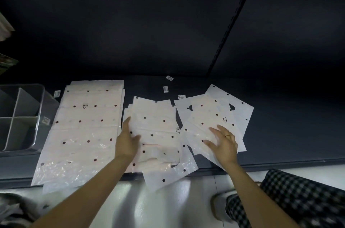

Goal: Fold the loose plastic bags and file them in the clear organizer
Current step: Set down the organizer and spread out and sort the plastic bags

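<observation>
Translucent white plastic bags with dark dots lie on a dark shelf in three groups: a large stack at the left (84, 130), a middle pile (158, 130) and a fanned pile at the right (216, 113). My left hand (127, 141) rests flat on the left edge of the middle pile, fingers spread. Over the near part of the right pile my right hand (224, 143), with a ring on it, is spread open and touching the bags. The clear organizer (40, 108), with dividers inside, stands at the far left; I see no bags in it.
The dark shelf (280, 143) has a front edge above a pale floor (168, 205). Small barcode stickers (166, 89) lie behind the piles. A checked trouser leg (298, 199) and a shoe (220, 207) are at the lower right. Some bags overhang the shelf edge.
</observation>
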A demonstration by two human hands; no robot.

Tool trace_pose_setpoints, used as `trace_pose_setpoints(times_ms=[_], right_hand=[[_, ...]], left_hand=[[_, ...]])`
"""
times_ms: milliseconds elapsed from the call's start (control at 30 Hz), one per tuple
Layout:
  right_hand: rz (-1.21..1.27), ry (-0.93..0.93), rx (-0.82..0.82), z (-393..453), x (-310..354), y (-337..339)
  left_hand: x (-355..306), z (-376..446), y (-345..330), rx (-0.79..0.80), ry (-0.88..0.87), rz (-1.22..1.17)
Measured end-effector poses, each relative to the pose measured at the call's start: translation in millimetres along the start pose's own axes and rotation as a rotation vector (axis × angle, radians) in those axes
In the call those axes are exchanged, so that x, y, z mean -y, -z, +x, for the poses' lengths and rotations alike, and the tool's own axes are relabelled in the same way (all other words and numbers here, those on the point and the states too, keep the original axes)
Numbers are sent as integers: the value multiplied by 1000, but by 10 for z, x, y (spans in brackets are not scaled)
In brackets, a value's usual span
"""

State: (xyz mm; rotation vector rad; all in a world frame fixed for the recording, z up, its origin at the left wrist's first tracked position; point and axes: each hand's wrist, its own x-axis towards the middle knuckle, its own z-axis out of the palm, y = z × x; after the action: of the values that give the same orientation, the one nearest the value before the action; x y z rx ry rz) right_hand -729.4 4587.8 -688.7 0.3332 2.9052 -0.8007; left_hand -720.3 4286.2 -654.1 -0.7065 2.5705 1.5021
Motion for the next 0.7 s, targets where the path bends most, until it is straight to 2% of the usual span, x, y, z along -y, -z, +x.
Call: trace_pose_setpoints(times_ms=[200, 333, 400, 467, 533, 633, 700], right_hand=[[96, -32, -150, -8, 59, 11], [84, -91, -138, 14, 137, 83], [130, -118, -166, 23, 206, 136], [298, -148, -217, 29, 360, 211], [500, -188, -217, 53, 621, 291], [793, -333, -84, 90, 1104, 363], [1045, -453, 52, 41, 1417, 364]], left_hand=[[138, -31, 121, 57, -21, 206], [158, -155, 178, -15, -164, 326], [154, -215, 232, 5, -257, 311], [147, -285, 273, 128, -342, 278], [125, -368, 279, 316, -373, 236], [47, -493, 205, 569, -311, 135], [-30, -564, 135, 661, -237, -20]])
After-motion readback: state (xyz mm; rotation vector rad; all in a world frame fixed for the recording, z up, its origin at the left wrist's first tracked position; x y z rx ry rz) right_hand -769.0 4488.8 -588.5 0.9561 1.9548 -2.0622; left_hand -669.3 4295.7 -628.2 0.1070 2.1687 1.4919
